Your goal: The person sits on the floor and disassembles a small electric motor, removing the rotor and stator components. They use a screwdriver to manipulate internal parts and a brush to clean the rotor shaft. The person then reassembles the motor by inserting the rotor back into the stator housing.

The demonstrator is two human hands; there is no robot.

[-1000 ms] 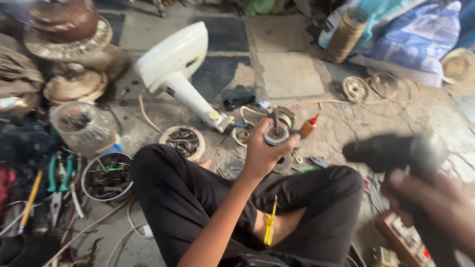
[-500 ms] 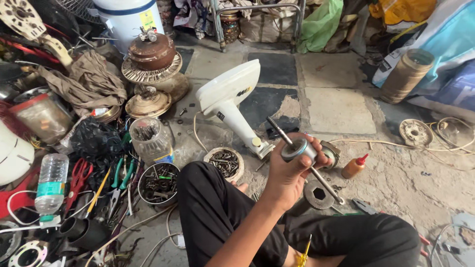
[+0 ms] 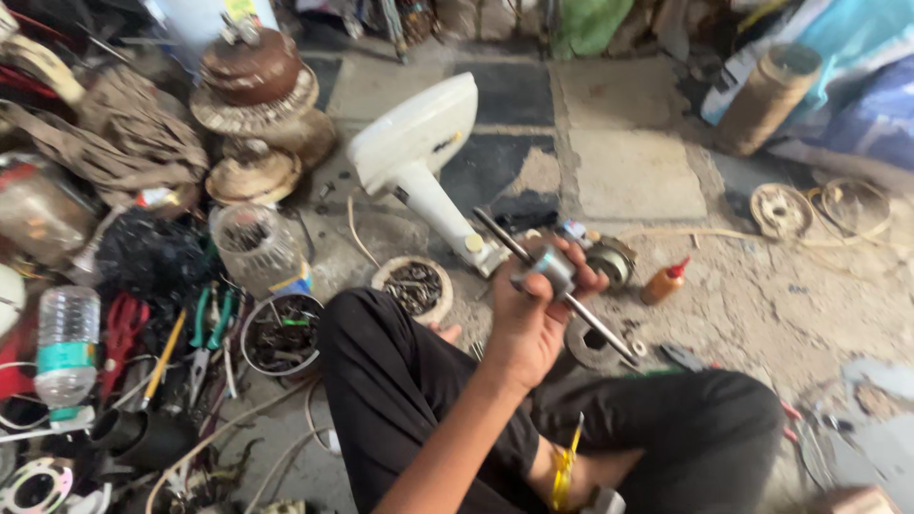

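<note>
- Cluttered concrete workshop floor [image 3: 628, 171] lies below, with a white plastic fan base [image 3: 419, 152] nearby.
- Left hand [image 3: 533, 319], fingers closed, grips a slim steel motor shaft with grey collar [image 3: 557, 276] above the knee.
- Right hand is out of view.
- Shaft appears rigid, fairly heavy, possibly greasy; holding at the collar seems best.

There is one view, from a camera worn on the person's head. It looks steeply down and a little forward over the person's own crossed legs [image 3: 533, 428], which fill the lower middle of the frame. The floor [image 3: 628, 171] runs away toward the top edge, so the far side of the scene lies along the top. The camera sits close: the raised left hand [image 3: 533, 314] shows large at the centre, its forearm entering from the bottom edge. Clutter at the left edge and upper right corner is cut off by the frame. The picture is slightly blurred.
</note>
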